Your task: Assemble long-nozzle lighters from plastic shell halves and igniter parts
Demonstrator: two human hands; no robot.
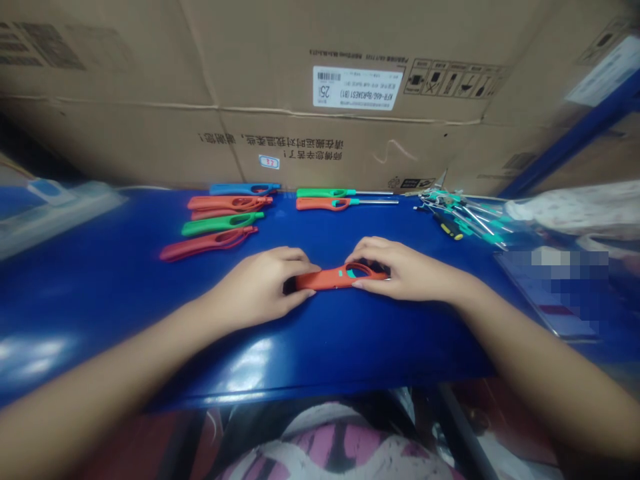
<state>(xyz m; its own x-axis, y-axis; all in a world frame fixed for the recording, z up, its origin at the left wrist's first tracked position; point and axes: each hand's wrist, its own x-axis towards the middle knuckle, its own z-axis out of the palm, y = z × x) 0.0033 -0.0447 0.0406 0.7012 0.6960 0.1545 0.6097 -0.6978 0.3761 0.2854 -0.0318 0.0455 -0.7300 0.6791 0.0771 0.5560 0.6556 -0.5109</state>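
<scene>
An orange lighter point(330, 278) with a long handle and a looped trigger opening lies across the blue table in front of me. My left hand point(273, 283) is closed round its handle end. At the other end, the fingers and thumb of my right hand point(395, 270) pinch it beside the loop, where a bit of teal shows inside. The tip at that end is mostly hidden by my right hand. Beyond my hands lie a green lighter point(317, 193) and an orange lighter point(320, 204), both with metal rods pointing right.
Several coloured lighter casings point(215, 227) without rods lie at the left. At the right are a heap of teal parts with metal rods point(473, 217), a yellow-and-black tool point(451, 228) and a flat tablet-like object point(550, 300). A cardboard wall point(270, 60) stands behind the blue table point(200, 353).
</scene>
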